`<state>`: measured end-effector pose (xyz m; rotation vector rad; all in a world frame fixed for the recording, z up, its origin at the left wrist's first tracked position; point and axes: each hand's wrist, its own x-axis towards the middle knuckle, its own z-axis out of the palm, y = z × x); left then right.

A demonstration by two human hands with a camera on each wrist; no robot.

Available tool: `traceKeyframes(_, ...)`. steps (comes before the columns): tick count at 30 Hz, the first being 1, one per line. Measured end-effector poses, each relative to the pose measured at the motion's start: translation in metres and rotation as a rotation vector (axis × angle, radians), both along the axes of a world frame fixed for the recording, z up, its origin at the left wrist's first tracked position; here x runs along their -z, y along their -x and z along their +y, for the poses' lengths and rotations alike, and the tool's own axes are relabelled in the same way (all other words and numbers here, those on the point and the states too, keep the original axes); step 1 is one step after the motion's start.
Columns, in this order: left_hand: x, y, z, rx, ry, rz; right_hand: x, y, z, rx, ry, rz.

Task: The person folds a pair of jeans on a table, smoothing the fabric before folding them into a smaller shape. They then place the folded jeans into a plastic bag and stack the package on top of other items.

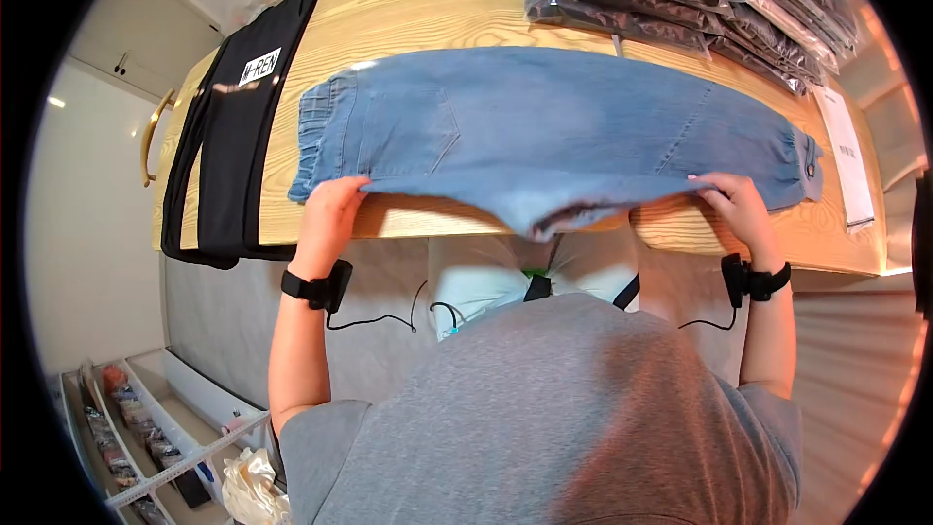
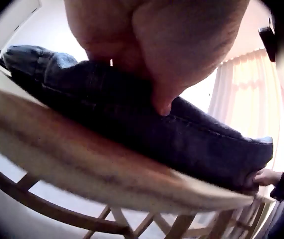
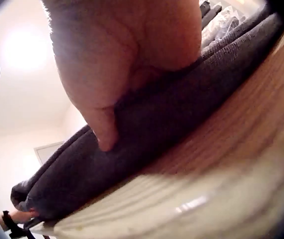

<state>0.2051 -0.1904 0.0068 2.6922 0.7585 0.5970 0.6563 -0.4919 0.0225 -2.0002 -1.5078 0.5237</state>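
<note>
A pair of blue jeans (image 1: 564, 117), folded lengthwise, lies across the wooden table (image 1: 418, 0). Its elastic waistband is at the left and its gathered cuff at the right. My left hand (image 1: 332, 214) grips the near edge just beside the waistband. Farther along that edge, toward the cuff, my right hand (image 1: 746, 214) pinches the denim. Between the hands, the crotch part sags over the table's front edge. In the left wrist view, the thumb (image 2: 163, 102) presses the near side of the denim. The right thumb (image 3: 106, 134) does likewise; the other fingertips are hidden behind the cloth.
Folded black trousers (image 1: 228, 170) with a white label hang over the table's left front edge. Bagged garments (image 1: 661, 0) are stacked at the back right. A white paper strip (image 1: 846, 160) lies near the right end. Bins (image 1: 146, 418) stand on the floor at lower left.
</note>
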Motion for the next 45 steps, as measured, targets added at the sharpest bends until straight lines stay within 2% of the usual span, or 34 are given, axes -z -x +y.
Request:
traceKeyframes(2, -0.001, -0.005, 0.005, -0.057, -0.019, 0.012, -0.011, -0.003, 0.007, 0.082, 0.087, 0.04)
traceKeyframes(4, 0.0, -0.013, 0.011, -0.079, 0.026, -0.007, -0.01, -0.01, 0.016, 0.063, 0.031, 0.05)
traceKeyframes(6, -0.005, -0.022, 0.013, -0.094, -0.037, 0.021, -0.012, -0.015, 0.026, 0.089, 0.138, 0.052)
traceKeyframes(8, -0.012, -0.029, 0.015, -0.125, -0.041, 0.246, -0.007, -0.017, 0.034, 0.087, 0.08, 0.051)
traceKeyframes(9, -0.012, -0.033, 0.016, -0.126, -0.042, 0.245, -0.002, -0.021, 0.039, 0.087, 0.095, 0.045)
traceKeyframes(11, -0.011, -0.04, 0.017, -0.184, -0.132, 0.408, 0.006, -0.023, 0.045, 0.085, 0.109, 0.041)
traceKeyframes(14, -0.009, -0.045, 0.02, -0.205, -0.13, 0.471, 0.01, -0.02, 0.05, 0.109, 0.11, 0.02)
traceKeyframes(15, -0.009, -0.046, 0.022, -0.202, -0.13, 0.472, 0.01, -0.018, 0.051, 0.13, 0.146, -0.069)
traceKeyframes(16, -0.011, -0.048, 0.024, -0.202, -0.112, 0.505, 0.01, -0.018, 0.051, 0.152, 0.181, -0.158)
traceKeyframes(18, -0.016, -0.051, 0.03, -0.2, -0.097, 0.537, 0.011, -0.017, 0.051, 0.157, 0.198, -0.187)
traceKeyframes(20, -0.022, -0.053, 0.037, -0.186, 0.118, 0.597, 0.011, -0.018, 0.051, 0.159, 0.212, -0.218)
traceKeyframes(23, -0.017, -0.051, 0.035, -0.165, 0.021, 0.528, 0.008, -0.018, 0.049, 0.128, 0.232, -0.195)
traceKeyframes(24, -0.025, -0.057, 0.024, -0.241, 0.014, 0.593, 0.006, -0.015, 0.049, 0.122, 0.215, -0.204)
traceKeyframes(26, -0.022, -0.061, 0.006, -0.183, -0.262, 0.349, 0.005, -0.014, 0.05, 0.121, 0.193, -0.213)
traceKeyframes(27, -0.036, -0.076, -0.014, -0.184, -0.253, 0.273, 0.005, -0.014, 0.05, 0.132, 0.21, -0.206)
traceKeyframes(28, -0.038, -0.087, -0.027, -0.113, -0.241, 0.099, 0.005, -0.014, 0.05, 0.143, 0.23, -0.199)
traceKeyframes(30, -0.036, -0.109, -0.054, 0.102, -0.127, -0.104, 0.005, -0.013, 0.05, 0.15, 0.226, -0.193)
traceKeyframes(33, -0.02, -0.142, -0.081, 0.235, 0.03, -0.06, 0.006, -0.014, 0.05, 0.151, 0.218, -0.194)
traceKeyframes(34, -0.017, -0.151, -0.088, 0.203, -0.016, 0.05, 0.006, -0.014, 0.05, 0.15, 0.213, -0.196)
traceKeyframes(37, -0.003, -0.17, -0.092, 0.14, -0.011, 0.103, 0.0, -0.01, 0.052, 0.183, 0.244, -0.191)
traceKeyframes(39, 0.008, -0.179, -0.093, 0.042, -0.06, 0.266, 0.003, -0.014, 0.053, 0.193, 0.268, -0.19)
traceKeyframes(45, 0.023, -0.179, -0.09, 0.017, -0.069, 0.281, 0.004, -0.012, 0.055, 0.16, 0.226, -0.166)
